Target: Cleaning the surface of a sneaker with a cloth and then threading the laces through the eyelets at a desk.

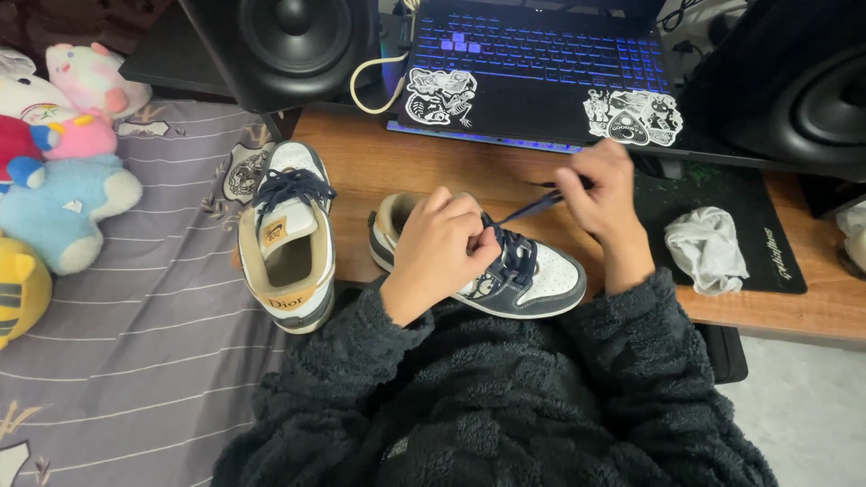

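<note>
Fuzzy dark sleeves (505, 388) fill the near edge, and from them the left hand (439, 248) curls down over the tongue of a navy-and-white sneaker (532, 275) lying on its side at the desk's (379, 167) front edge, while the right hand (603, 194) pinches a dark blue lace (532, 209) shut between its fingers and holds it taut — up and away from the eyelets. Just left, a matching sneaker (289, 239) stands upright half on a striped grey bedsheet (135, 334) — beside soft toys (63, 153) — with a laptop (541, 68), two speakers (289, 41) and a crumpled white cloth (708, 248) beyond.
</note>
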